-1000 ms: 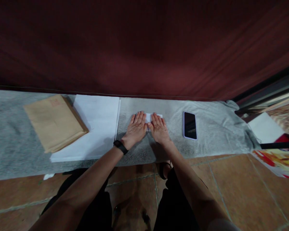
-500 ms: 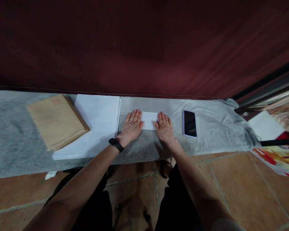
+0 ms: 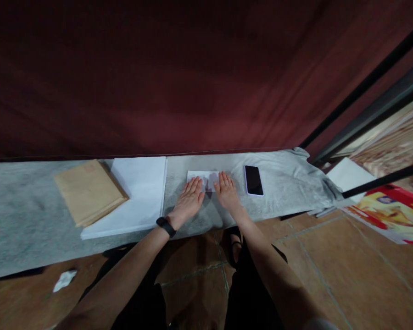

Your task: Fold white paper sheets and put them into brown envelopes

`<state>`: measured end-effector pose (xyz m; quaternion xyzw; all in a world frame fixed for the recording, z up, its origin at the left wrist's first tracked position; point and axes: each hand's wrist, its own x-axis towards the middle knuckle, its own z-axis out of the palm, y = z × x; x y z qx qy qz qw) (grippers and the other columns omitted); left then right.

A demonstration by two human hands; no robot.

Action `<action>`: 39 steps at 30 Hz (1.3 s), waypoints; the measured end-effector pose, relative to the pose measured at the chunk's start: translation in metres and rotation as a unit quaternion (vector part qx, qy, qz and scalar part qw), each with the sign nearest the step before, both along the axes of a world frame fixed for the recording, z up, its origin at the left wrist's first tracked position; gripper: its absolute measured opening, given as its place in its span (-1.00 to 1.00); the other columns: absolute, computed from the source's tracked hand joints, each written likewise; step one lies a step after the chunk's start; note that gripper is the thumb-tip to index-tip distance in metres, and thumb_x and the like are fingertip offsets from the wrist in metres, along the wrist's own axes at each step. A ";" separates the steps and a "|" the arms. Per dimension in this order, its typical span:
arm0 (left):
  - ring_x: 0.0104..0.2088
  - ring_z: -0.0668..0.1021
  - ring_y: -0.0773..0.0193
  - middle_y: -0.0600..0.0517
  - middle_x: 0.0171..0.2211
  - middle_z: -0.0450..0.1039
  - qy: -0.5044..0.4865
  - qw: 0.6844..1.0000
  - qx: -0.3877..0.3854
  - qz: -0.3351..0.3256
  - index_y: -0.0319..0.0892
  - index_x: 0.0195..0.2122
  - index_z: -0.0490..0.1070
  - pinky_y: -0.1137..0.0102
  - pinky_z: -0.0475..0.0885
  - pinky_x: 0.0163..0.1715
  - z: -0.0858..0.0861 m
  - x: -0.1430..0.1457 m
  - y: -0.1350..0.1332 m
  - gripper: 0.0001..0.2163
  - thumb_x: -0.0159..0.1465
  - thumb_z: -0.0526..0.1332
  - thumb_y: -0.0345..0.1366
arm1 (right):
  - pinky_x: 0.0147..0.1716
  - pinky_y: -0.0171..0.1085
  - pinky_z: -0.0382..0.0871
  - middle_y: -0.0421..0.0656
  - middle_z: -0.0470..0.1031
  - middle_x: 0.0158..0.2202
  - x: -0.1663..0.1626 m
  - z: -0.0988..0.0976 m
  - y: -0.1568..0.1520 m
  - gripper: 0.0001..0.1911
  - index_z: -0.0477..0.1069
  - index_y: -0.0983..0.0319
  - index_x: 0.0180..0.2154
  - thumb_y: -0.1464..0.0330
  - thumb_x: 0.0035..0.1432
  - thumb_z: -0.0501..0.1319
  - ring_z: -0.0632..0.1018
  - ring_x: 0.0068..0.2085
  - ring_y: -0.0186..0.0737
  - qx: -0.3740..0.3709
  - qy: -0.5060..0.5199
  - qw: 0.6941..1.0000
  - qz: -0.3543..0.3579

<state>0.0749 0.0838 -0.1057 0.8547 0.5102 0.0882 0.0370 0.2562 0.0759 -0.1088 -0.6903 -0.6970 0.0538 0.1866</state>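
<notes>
Our grip's clamped on nothing, left hand [image 3: 189, 198] and right hand [image 3: 227, 190] lying flat at the 2 ends of a small white paper [image 3: 209, 179] on the worktop [image 3: 282, 183], so we'd call it basically flattened, with the big white sheets [image 3: 144, 188] lying untouched.

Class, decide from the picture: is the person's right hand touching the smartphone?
Apart: the head view shows a strip of grey cloth between the right hand and the smartphone.

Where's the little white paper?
In the head view, the little white paper lies on the gray cloth near the middle, partly covered by the left hand and right hand, left of the phone.
</notes>
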 end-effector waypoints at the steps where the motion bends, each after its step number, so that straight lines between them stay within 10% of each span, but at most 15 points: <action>1: 0.46 0.08 0.11 -0.19 0.45 0.05 0.005 1.000 -0.003 -0.012 -0.39 0.42 0.07 0.16 0.04 0.43 0.001 0.004 -0.006 -0.44 0.48 -0.18 -0.20 | 0.37 0.05 0.09 0.12 0.13 0.42 -0.005 0.005 -0.002 -0.40 0.10 0.41 0.40 0.25 0.49 -0.14 0.16 0.45 0.02 -0.008 0.007 1.000 0.011; 11: 0.46 0.10 0.09 -0.25 0.44 0.07 0.037 0.999 -0.010 -0.004 -0.36 0.43 0.06 0.14 0.02 0.43 -0.023 0.000 -0.031 -0.45 0.42 -0.10 -0.34 | 0.42 0.00 -0.03 0.01 0.09 0.45 -0.045 0.003 -0.035 -0.39 0.12 0.33 0.41 0.16 0.52 -0.21 0.11 0.47 -0.07 -0.049 0.014 0.992 0.118; 39: 0.41 0.23 -0.03 -0.33 0.36 0.22 0.038 0.994 0.061 0.088 -0.41 0.39 0.14 -0.01 0.09 0.39 -0.021 0.008 -0.031 -0.44 0.45 -0.13 -0.20 | 0.37 0.16 0.04 0.19 0.18 0.38 -0.020 -0.020 -0.034 -0.36 0.21 0.45 0.35 0.16 0.47 -0.09 0.24 0.41 0.16 0.033 -0.013 0.999 -0.025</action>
